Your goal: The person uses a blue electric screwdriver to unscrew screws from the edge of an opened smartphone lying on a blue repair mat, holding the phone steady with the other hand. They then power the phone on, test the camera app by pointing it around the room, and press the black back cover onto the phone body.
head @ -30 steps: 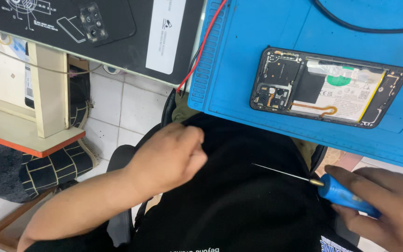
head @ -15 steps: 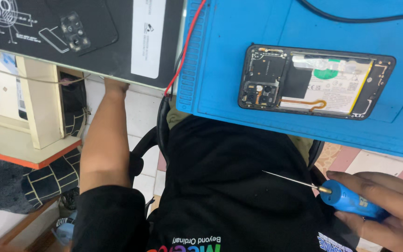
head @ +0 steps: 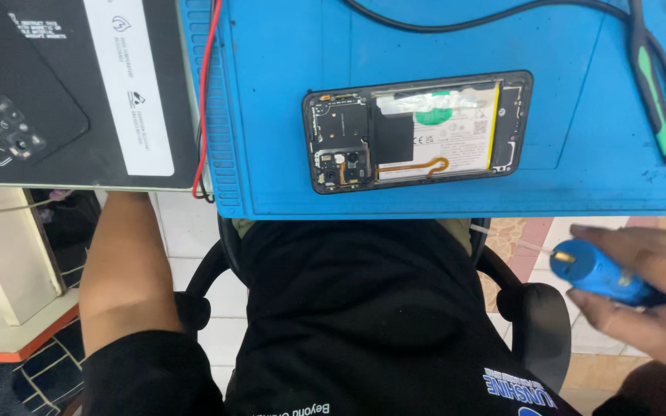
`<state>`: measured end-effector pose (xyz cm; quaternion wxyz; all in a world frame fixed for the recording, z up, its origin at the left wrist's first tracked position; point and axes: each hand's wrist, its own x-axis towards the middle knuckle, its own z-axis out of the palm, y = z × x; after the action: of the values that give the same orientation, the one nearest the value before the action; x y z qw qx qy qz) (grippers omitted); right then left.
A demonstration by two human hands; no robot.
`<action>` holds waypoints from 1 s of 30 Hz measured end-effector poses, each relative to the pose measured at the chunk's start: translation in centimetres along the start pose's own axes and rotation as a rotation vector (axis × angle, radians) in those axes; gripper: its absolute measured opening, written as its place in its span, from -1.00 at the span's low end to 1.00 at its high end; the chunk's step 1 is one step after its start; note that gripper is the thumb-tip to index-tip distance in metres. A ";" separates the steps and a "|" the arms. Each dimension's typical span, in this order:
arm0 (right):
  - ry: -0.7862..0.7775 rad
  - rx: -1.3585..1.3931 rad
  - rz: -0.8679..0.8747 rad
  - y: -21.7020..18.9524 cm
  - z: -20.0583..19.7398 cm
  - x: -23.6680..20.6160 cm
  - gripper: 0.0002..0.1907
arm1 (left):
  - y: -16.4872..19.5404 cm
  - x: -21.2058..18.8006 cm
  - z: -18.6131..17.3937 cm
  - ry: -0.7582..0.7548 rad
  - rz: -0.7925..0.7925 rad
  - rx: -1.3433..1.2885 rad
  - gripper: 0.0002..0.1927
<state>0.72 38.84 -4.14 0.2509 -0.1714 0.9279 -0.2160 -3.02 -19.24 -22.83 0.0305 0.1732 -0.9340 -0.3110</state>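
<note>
Right hand (head: 649, 296) is gripping a blue-handled screwdriver (head: 599, 273), fingers (head: 626, 240) curled around its handle. The opened phone (head: 418, 131) is lying on the blue mat (head: 271, 100), up-left of those fingers. Left hand is hidden under the desk; grip indeterminable.

Right hand (head: 649, 296) gripping blue screwdriver (head: 599, 273), opened phone (head: 418, 131) on blue mat (head: 271, 115)

A blue work mat (head: 271, 92) covers the bench, and an opened phone (head: 418, 131) lies flat on it. A green-handled tool (head: 653, 85) and black cable (head: 456, 23) rest nearby; a black board (head: 48, 85) sits beside the mat.
</note>
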 end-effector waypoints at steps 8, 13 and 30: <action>0.102 -0.347 -0.206 -0.6 -1.9 3.8 -0.33 | 0.7 -0.5 -1.1 0.002 -0.033 0.074 -0.61; 0.103 -0.305 -0.135 -1.5 -1.9 5.2 -0.32 | 0.4 -0.7 -1.5 -0.010 -0.038 0.126 -0.58; 0.076 -0.300 -0.212 -1.6 -2.8 6.7 -0.34 | 5.4 -8.7 -6.9 -0.998 -0.533 -0.102 -0.63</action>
<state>-5.92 35.54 -3.78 0.1632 -0.2954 0.9353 -0.1068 4.60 -16.13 -13.67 -0.4860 0.2332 -0.7429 -0.3970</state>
